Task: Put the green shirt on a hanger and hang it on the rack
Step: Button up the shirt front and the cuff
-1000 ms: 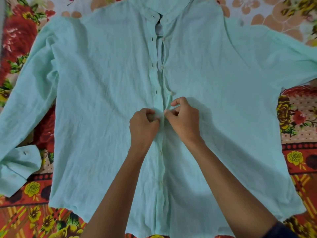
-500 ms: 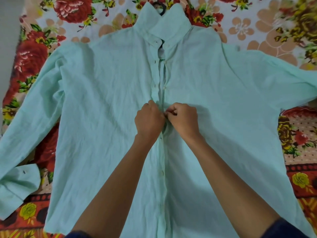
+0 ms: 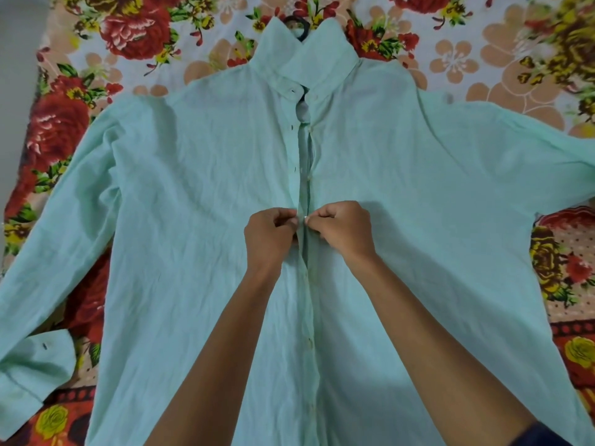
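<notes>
Head view: your shirt (image 3: 199, 194) lies flat, front up, on the flowered bedsheet (image 3: 135, 37), collar at twelve o'clock and hem at six, filling most of the frame. Its sleeves spread out toward nine and three o'clock, and the cuff (image 3: 35, 365) of the nine o'clock sleeve folds back near eight. The black hook of the hanger (image 3: 297, 25) shows just above the collar at twelve, and a dark bit of it shows in the open neck below.

Both your forearms reach in from six o'clock and meet at the centre, over the button placket. Your left hand (image 3: 269, 235) has its fingers curled, the grip pinching the left edge of the placket between thumb and fingertips. Your right hand (image 3: 344, 231) mirrors it, knuckles up, the grip closed in a tight pinch on the right edge, with a small white button just at the fingertips. The two hands nearly touch each other. Above them, toward twelve, the front gapes open in a narrow slit; below them, toward six, the placket lies closed.
</notes>
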